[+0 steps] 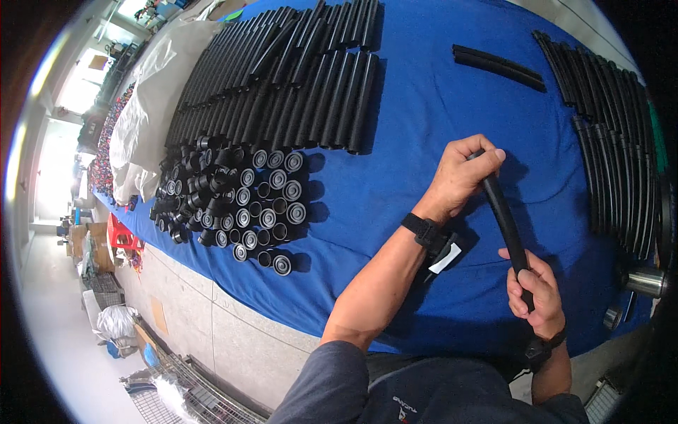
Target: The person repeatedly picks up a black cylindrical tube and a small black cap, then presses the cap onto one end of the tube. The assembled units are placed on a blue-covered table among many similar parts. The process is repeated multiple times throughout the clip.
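Observation:
A black tube (pixel 505 215) is held at a slant above the blue cloth, gripped at both ends. My left hand (pixel 466 173) pinches its upper end between thumb and fingers. Lower down, my right hand (pixel 538 293) wraps round the other end, which it partly hides. Beside my left wrist, a small dark item with a white tag (pixel 445 258) shows against the cloth. Two loose black tubes (pixel 498 67) lie side by side farther off.
Rows of black tubes (pixel 346 99) cover the far left of the blue cloth (pixel 417 85), with many round black caps (pixel 267 217) nearer. More black tubes (pixel 614 134) line the right edge, near a metal cylinder (pixel 646 281). A wire basket (pixel 191 389) stands at the lower left.

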`<action>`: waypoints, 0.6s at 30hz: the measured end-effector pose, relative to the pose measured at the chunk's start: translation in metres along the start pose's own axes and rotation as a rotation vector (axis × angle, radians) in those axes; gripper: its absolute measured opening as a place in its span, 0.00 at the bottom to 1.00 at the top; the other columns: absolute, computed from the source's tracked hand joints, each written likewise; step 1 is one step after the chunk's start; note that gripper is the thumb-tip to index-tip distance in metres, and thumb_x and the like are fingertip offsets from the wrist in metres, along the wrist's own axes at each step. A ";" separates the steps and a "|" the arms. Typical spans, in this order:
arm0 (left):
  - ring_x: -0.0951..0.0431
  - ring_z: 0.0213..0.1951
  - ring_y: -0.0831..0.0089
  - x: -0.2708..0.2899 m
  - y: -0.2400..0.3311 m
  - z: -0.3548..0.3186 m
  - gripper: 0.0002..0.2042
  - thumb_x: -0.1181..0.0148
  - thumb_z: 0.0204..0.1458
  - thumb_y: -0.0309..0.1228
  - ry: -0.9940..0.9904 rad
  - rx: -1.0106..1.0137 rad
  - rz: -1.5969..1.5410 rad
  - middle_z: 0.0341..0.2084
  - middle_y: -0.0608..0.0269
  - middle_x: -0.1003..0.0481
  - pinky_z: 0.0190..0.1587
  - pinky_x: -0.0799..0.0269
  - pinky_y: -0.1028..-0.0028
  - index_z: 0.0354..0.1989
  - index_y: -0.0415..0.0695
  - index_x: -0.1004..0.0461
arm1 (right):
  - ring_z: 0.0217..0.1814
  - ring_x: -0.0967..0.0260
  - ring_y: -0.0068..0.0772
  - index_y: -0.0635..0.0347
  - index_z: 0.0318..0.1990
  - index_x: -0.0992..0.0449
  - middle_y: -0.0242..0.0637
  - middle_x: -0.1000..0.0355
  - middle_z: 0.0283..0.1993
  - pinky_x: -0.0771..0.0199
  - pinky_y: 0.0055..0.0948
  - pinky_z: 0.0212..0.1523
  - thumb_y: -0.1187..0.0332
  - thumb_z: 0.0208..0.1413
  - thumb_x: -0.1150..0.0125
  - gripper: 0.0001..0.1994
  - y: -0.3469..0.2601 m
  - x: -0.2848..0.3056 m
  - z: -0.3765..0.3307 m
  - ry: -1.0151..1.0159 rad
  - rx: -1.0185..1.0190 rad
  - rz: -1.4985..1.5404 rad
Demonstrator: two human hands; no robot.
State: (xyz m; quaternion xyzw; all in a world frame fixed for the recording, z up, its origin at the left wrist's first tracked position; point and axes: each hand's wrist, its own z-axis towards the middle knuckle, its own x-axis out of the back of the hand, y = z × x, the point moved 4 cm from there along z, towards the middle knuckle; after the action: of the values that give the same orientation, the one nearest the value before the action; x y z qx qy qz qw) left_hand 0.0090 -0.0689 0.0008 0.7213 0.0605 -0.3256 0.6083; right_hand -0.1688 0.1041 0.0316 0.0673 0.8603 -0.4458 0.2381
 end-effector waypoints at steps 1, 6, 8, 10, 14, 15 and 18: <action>0.36 0.18 0.86 0.000 0.000 0.000 0.10 0.34 0.60 0.35 0.007 -0.005 -0.010 0.21 0.70 0.27 0.18 0.46 0.81 0.31 0.44 0.24 | 0.14 0.39 0.16 0.69 0.66 0.34 0.31 0.33 0.26 0.41 0.18 0.12 0.68 0.67 0.46 0.23 0.000 0.001 0.001 -0.009 0.004 -0.004; 0.36 0.19 0.87 -0.001 0.000 0.001 0.09 0.33 0.60 0.35 0.013 0.009 0.074 0.21 0.72 0.28 0.19 0.46 0.81 0.32 0.45 0.24 | 0.19 0.34 0.17 0.68 0.66 0.34 0.32 0.30 0.29 0.37 0.17 0.14 0.69 0.67 0.44 0.23 -0.014 0.001 -0.003 0.187 0.163 -0.673; 0.36 0.19 0.88 -0.001 0.001 0.001 0.09 0.32 0.59 0.35 0.013 0.024 0.104 0.21 0.73 0.28 0.19 0.46 0.81 0.32 0.46 0.24 | 0.23 0.31 0.19 0.70 0.65 0.33 0.34 0.27 0.30 0.35 0.17 0.16 0.69 0.66 0.43 0.23 -0.021 -0.004 -0.001 0.255 0.436 -1.118; 0.36 0.19 0.88 0.000 0.000 0.000 0.09 0.32 0.58 0.35 0.006 0.031 0.095 0.21 0.74 0.28 0.19 0.46 0.82 0.32 0.46 0.24 | 0.22 0.31 0.19 0.70 0.64 0.33 0.34 0.28 0.29 0.36 0.17 0.15 0.68 0.67 0.43 0.22 -0.016 -0.008 -0.004 0.205 0.271 -0.657; 0.36 0.20 0.88 -0.003 0.002 -0.002 0.09 0.31 0.57 0.35 -0.020 0.018 0.055 0.21 0.75 0.29 0.20 0.47 0.82 0.32 0.46 0.24 | 0.17 0.35 0.17 0.70 0.62 0.32 0.32 0.30 0.25 0.38 0.17 0.14 0.68 0.67 0.45 0.20 -0.011 -0.010 -0.004 -0.072 -0.048 0.072; 0.36 0.20 0.88 -0.002 0.000 -0.001 0.09 0.31 0.57 0.35 -0.015 0.012 0.082 0.21 0.75 0.29 0.20 0.46 0.82 0.32 0.46 0.24 | 0.16 0.37 0.17 0.70 0.61 0.31 0.31 0.31 0.25 0.38 0.17 0.14 0.68 0.68 0.46 0.19 -0.010 -0.004 -0.003 -0.014 -0.029 -0.050; 0.36 0.20 0.88 -0.001 -0.002 0.002 0.09 0.31 0.57 0.35 -0.005 -0.007 0.129 0.21 0.75 0.28 0.20 0.46 0.82 0.32 0.47 0.24 | 0.14 0.41 0.16 0.70 0.58 0.30 0.30 0.34 0.23 0.41 0.18 0.12 0.69 0.67 0.46 0.17 -0.010 0.000 -0.002 0.129 0.047 -0.385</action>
State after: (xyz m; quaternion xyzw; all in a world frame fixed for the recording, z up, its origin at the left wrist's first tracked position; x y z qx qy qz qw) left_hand 0.0062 -0.0698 -0.0004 0.7206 0.0136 -0.2874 0.6308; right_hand -0.1727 0.0991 0.0400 -0.0645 0.8601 -0.4978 0.0911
